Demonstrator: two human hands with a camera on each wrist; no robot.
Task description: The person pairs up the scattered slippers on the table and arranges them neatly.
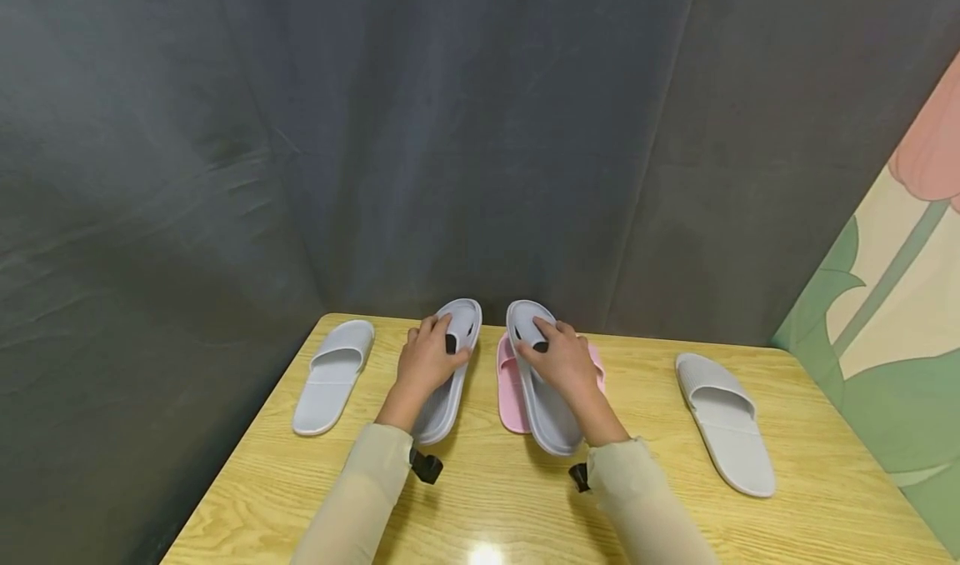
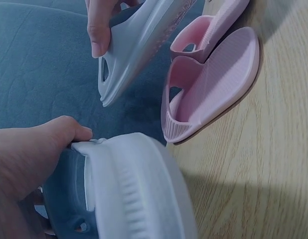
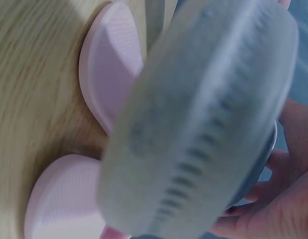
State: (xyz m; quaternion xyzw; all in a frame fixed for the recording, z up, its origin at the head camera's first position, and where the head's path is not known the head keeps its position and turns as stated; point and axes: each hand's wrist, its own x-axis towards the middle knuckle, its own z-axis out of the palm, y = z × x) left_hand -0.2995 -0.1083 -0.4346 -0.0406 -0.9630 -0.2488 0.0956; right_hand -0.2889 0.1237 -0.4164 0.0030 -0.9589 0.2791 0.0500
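My left hand [image 1: 424,358] grips a pale grey-lavender slipper [image 1: 442,411] by its strap, thumb on the inner side. The matching slipper [image 1: 553,419] is held the same way by my right hand [image 1: 567,365]. Both are off the table, toe ends pointing to the far edge. Beneath the right one lies a pair of pink slippers [image 2: 224,74], side by side on the wood and partly hidden in the head view. Its ribbed sole edge [image 3: 194,129] fills much of the right wrist view.
On the wooden table [image 1: 480,515], a light grey slipper [image 1: 322,398] lies near the left edge. A whitish-grey slipper with a ribbed strap [image 1: 738,452] lies at the right. A dark curtain [image 1: 480,148] hangs behind the table, and a flower-painted wall [image 1: 885,365] stands to the right.
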